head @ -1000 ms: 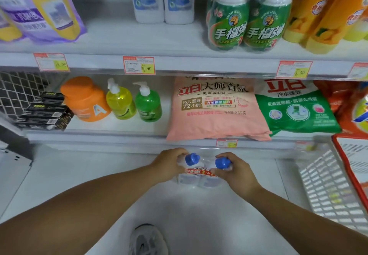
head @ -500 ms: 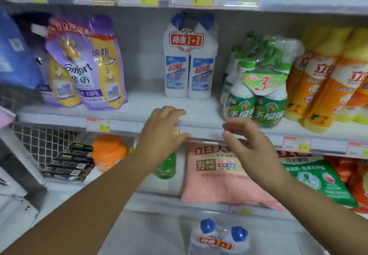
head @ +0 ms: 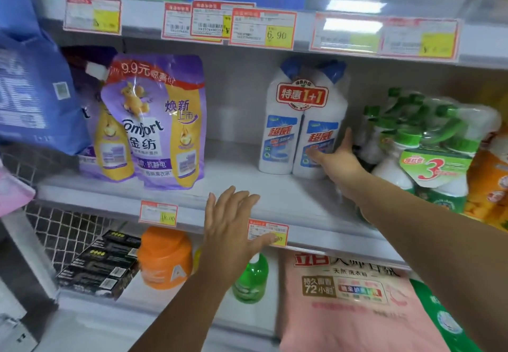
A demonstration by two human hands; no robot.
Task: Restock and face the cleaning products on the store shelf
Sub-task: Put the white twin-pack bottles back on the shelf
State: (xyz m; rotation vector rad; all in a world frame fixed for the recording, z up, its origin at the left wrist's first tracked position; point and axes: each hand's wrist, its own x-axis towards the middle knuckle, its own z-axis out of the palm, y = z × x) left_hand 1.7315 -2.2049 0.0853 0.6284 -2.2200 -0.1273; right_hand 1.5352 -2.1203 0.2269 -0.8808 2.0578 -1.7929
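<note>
Presently the twin-pack [head: 302, 120], two white bottles with blue caps bound under a red "1+1" band, stands upright on the middle shelf [head: 236, 171], set back from the front edge and facing forward. The right hand [head: 339, 160] is at the pack's lower right corner. Its thumb lies across the front label of the right-hand bottle, and one straight finger runs up that bottle's side. The visible fingers are extended, not closed round the pack; the others are hidden. The left hand [head: 233, 218] is palm down over the shelf's front edge, to the left of the pack and nearer the camera. Its fingers are spread and straight and hold nothing, and its thumb overlaps a price tag [head: 268, 226] on the edge strip. Whether this hand touches the shelf cannot be told.

Just right of the pack, behind the right hand, stands a wrapped spray pack [head: 428, 145] of green-capped bottles, with orange bottles [head: 489, 186] beyond it. Well to the left of the pack a purple pouch [head: 156, 120] stands upright, and a blue bag [head: 33, 90] is at the far left. On the shelf below are black boxes [head: 101, 263] against wire mesh [head: 63, 228], an orange jar [head: 165, 258], a green bottle [head: 251, 280] partly behind the left forearm, and a pink bag [head: 351, 305] lying flat.
</note>
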